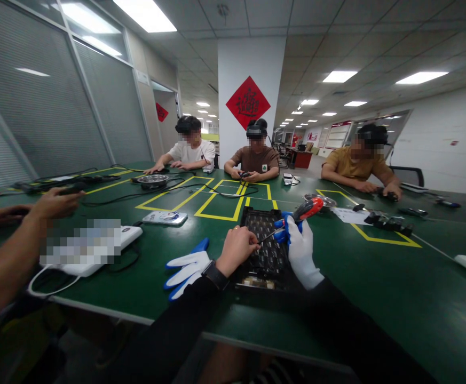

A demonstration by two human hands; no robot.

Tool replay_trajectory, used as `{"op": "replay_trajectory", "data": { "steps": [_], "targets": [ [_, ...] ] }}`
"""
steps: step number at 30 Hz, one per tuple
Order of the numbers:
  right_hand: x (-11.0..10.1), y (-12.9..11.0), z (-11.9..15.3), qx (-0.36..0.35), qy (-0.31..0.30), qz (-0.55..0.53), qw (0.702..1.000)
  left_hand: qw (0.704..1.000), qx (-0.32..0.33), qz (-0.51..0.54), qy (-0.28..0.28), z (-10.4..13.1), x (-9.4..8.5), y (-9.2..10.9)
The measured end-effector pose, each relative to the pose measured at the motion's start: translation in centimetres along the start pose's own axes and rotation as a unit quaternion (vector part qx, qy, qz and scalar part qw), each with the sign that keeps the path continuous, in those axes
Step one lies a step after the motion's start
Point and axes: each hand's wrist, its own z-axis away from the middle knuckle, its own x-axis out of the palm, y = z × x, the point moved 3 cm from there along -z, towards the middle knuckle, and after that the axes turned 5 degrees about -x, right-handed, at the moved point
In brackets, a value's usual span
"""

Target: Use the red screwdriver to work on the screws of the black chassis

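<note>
A black case or tray (pixel 265 266) with rows of small shiny parts lies on the green table in front of me. My right hand (pixel 300 242), in a white and blue glove, grips a screwdriver (pixel 310 208) with a red and grey handle, its shaft slanting down to the left over the case. Bare and with a dark watch at the wrist, my left hand (pixel 238 246) is pinched at the screwdriver's tip over the case's left side; what is between its fingertips is too small to name. A loose white and blue glove (pixel 188 266) lies left of my left wrist.
A white power strip (pixel 131 234) with a cable and a phone-like device (pixel 164 217) lie to the left. Another person's arms (pixel 12 256) reach in at far left. Three people sit across the green table (pixel 377 298). Black parts (pixel 388 221) lie at right.
</note>
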Motion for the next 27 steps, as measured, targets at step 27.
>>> {"op": "replay_trajectory", "data": {
  "steps": [27],
  "targets": [
    [-8.7, 6.6, -4.1, -0.195, -0.350, 0.334, 0.853, 0.984, 0.033, 0.080, 0.158, 6.3, -3.7, -0.4]
  ]
}}
